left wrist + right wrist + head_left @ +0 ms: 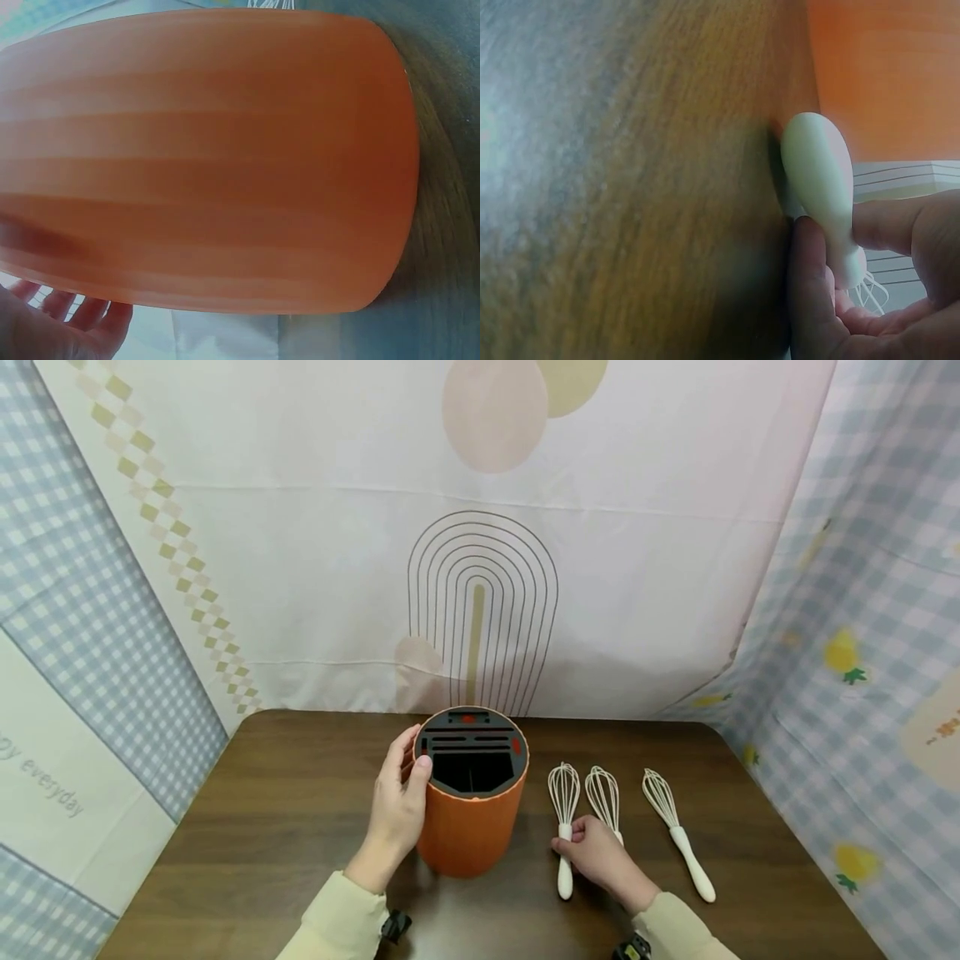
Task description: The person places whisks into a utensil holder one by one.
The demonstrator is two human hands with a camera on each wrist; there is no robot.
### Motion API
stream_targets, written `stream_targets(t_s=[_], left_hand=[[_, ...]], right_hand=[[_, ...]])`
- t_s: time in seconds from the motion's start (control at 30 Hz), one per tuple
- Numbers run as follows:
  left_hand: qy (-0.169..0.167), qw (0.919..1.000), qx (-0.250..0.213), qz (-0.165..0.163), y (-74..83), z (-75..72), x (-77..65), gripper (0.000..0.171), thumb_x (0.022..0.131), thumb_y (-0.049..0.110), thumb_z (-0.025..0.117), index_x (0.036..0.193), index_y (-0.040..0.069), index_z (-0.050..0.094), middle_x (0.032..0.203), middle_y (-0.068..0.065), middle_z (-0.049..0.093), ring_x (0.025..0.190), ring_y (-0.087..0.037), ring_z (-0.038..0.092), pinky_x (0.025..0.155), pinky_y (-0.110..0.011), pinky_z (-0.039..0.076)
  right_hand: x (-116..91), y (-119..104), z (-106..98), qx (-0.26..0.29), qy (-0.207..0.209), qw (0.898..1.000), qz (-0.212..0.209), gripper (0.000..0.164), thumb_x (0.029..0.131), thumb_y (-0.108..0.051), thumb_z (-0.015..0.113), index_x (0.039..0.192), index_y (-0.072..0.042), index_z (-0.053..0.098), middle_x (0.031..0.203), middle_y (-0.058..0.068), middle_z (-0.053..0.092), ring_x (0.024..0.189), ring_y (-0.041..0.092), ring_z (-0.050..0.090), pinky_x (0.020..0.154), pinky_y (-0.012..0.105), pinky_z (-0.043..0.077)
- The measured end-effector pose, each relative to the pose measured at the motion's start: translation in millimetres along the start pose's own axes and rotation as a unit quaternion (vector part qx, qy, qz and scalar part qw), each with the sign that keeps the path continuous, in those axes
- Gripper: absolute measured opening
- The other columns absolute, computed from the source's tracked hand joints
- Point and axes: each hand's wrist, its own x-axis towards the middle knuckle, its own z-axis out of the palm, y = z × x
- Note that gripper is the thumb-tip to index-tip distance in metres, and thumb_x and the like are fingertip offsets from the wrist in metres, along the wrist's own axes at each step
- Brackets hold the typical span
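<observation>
An orange knife block (pixel 471 831), round with a dark slotted top, stands upright on the table. My left hand (pixel 401 806) grips its upper left side, thumb at the rim and fingers round the back; the fingers (pixel 112 330) show at the lower left of the left wrist view. My right hand (pixel 600 856) pinches the white handle of the leftmost whisk (pixel 564 793), between thumb and fingers in the right wrist view, where its handle end (pixel 814 154) points up. A second whisk (pixel 603 793) lies beside it, its handle mostly hidden by my right hand.
A third white whisk (pixel 678 835) lies farther right on the brown wooden table (pixel 300 810). A patterned cloth (pixel 322 568) hangs behind the table, and checked cloths hang at both sides.
</observation>
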Motion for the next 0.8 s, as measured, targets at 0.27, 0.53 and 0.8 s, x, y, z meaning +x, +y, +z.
stream_targets(t_s=[0.27,0.53,0.8], left_hand=[[0.006,0.9994,-0.032,-0.006,-1.3,1.6,2.0,0.047,0.096,0.023,0.051,0.142,0.015,0.045,0.129,-0.006,0.054,0.11,-0.02,0.053,0.097,-0.037,0.043],[0.031,0.9953,-0.084,-0.037,32.0,2.0,-3.1,0.047,0.093,0.007,0.051,0.138,-0.002,0.044,0.127,-0.017,0.049,0.109,-0.026,0.047,0.094,-0.025,0.042],[0.058,0.9923,-0.104,-0.034,38.7,8.4,-4.5,0.045,0.094,0.004,0.052,0.137,-0.005,0.045,0.127,-0.021,0.048,0.107,-0.024,0.049,0.089,-0.019,0.042]], right_hand=[[1.1,0.7,-0.5,0.001,0.004,1.0,-0.003,0.024,0.082,-0.012,0.073,0.089,0.001,0.053,0.069,0.002,0.062,0.053,0.014,0.056,0.05,0.027,0.045],[-0.7,2.1,2.4,0.012,0.002,1.0,-0.006,0.024,0.082,-0.01,0.073,0.09,0.002,0.053,0.072,0.003,0.062,0.054,0.014,0.056,0.05,0.026,0.046],[-0.6,2.0,0.1,0.028,0.0,1.0,-0.001,0.022,0.083,-0.008,0.072,0.089,0.002,0.053,0.07,0.004,0.061,0.053,0.014,0.054,0.048,0.026,0.044]])
